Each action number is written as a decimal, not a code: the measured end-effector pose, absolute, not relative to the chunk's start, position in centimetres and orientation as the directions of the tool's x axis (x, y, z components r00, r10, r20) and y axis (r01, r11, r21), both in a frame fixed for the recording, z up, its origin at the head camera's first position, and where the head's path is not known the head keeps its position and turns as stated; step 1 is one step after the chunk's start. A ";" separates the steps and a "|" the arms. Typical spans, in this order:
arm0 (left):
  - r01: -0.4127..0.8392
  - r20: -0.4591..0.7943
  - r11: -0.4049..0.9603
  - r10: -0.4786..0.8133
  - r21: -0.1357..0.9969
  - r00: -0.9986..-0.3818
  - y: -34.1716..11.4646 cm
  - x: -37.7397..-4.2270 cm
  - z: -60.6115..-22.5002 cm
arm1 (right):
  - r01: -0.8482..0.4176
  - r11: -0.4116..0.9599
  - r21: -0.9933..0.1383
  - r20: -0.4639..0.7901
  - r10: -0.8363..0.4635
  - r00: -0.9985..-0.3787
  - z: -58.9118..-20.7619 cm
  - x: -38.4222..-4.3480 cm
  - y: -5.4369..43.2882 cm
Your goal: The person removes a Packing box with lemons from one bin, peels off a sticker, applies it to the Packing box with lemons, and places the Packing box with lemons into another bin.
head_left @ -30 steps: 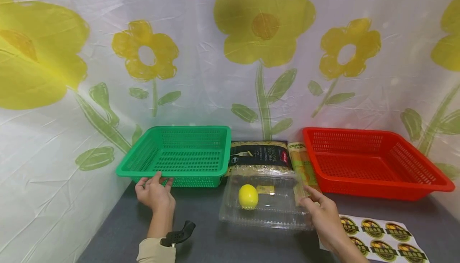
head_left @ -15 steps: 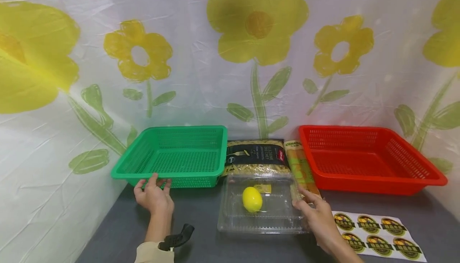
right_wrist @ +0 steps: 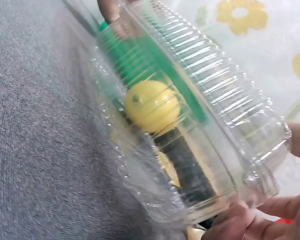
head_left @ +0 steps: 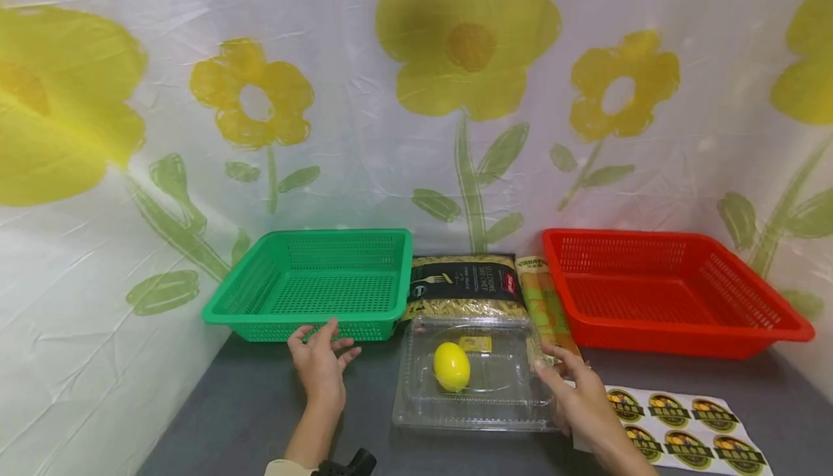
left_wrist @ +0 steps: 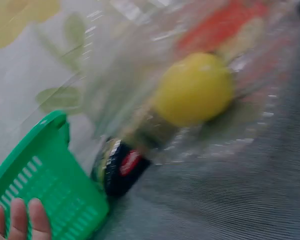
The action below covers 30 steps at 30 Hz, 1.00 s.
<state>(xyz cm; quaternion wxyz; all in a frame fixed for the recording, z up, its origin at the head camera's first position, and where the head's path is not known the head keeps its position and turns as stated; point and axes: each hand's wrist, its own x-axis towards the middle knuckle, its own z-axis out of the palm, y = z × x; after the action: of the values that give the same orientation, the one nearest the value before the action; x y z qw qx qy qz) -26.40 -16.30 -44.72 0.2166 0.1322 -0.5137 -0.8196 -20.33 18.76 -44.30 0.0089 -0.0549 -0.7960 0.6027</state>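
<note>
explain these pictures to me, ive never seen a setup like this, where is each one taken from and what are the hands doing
There is no machine here, just a person's two bare hands. The wide view comes from a camera on the head, looking forward and down; the other two come from cameras on the wrists, the left one blurred.

The right hand pinches the edge of a clear rectangular plastic container with a shiny yellow lemon inside. The left hand holds nothing; it is by a green perforated plastic basket, though I can't tell whether it touches.

Also on the dark grey tabletop are a red perforated plastic basket, a black-banded pasta pack and a white sheet of printed labels.
</note>
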 end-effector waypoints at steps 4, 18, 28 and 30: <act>0.115 0.017 -0.225 -0.393 0.967 -0.919 -15.4 -25.5 -44.9 | 0.066 0.298 -0.952 -0.041 0.091 -0.995 -43.8 -20.2 19.3; -0.021 -0.026 0.099 0.045 0.995 -0.999 -12.7 -23.5 -45.9 | -0.088 0.787 -0.611 0.384 0.198 -0.902 -44.5 -20.5 24.2; 0.057 0.057 -0.045 0.007 0.997 -0.998 -11.8 -23.2 -47.6 | -0.003 0.853 -0.523 0.268 0.162 -0.950 -45.4 -20.5 27.7; 0.055 0.055 -0.061 0.006 0.997 -0.998 -11.6 -23.0 -47.7 | 0.014 0.859 -0.512 0.239 0.158 -0.958 -45.5 -20.4 28.1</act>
<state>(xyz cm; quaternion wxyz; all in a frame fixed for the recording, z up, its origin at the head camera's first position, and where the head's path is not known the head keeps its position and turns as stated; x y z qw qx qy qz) -23.00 -11.62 -47.74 0.0170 -0.0221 -0.6848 -0.7282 -20.39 28.08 -45.50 0.1378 -0.0450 -0.9542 0.2618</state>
